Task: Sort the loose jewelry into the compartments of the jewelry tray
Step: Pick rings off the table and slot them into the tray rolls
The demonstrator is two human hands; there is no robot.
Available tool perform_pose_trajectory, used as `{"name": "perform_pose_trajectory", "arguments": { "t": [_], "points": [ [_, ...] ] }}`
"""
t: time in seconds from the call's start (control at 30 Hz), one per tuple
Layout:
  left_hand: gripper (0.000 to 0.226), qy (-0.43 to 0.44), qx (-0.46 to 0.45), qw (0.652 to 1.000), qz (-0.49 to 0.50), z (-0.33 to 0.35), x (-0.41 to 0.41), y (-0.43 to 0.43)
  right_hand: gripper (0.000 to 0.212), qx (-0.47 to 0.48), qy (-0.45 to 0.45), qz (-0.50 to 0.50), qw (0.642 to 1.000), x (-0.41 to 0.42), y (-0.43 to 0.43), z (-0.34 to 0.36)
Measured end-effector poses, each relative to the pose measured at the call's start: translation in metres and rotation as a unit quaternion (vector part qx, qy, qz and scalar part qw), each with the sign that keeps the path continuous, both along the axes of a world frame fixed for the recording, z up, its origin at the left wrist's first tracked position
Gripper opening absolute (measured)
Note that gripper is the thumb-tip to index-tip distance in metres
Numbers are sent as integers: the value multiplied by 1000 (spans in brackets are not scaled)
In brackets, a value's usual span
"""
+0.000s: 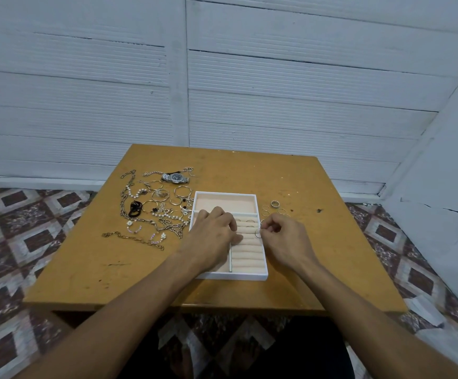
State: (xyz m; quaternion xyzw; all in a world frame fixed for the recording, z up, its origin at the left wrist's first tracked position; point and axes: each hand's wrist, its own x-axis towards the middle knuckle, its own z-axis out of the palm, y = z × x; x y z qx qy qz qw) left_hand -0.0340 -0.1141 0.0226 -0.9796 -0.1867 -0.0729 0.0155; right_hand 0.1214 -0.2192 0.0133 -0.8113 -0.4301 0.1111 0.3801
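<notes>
In the head view, the left hand (213, 231) is lying with relaxed fingers on the ring rolls of the jewelry tray (230, 276), holding nothing. The right hand (285, 237) is pinching a thin ring (257, 233) at the tray's right edge. Loose jewelry (154, 207) is lying on the worktop (318, 255) left of the tray.

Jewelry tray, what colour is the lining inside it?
Pale peach lining inside the white-framed jewelry tray, seen best in the head view.
</notes>
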Motion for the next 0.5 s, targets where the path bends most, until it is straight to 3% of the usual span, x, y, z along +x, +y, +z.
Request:
{"name": "perform_pose_trajectory", "arguments": {
  "t": [0.27,0.37,0.5],
  "points": [
    [43,-58,-52,997,18,-8,-2,3,11,9,-53,27,998,-5,4,-2],
    [34,-123,-97,987,40,-12,-6,7,11,6,-73,36,997,-6,5,-3],
    [30,-140,-137,978,67,-12,-10,12,15,-3,-84,49,995,-6,5,-5]
  ]
}}
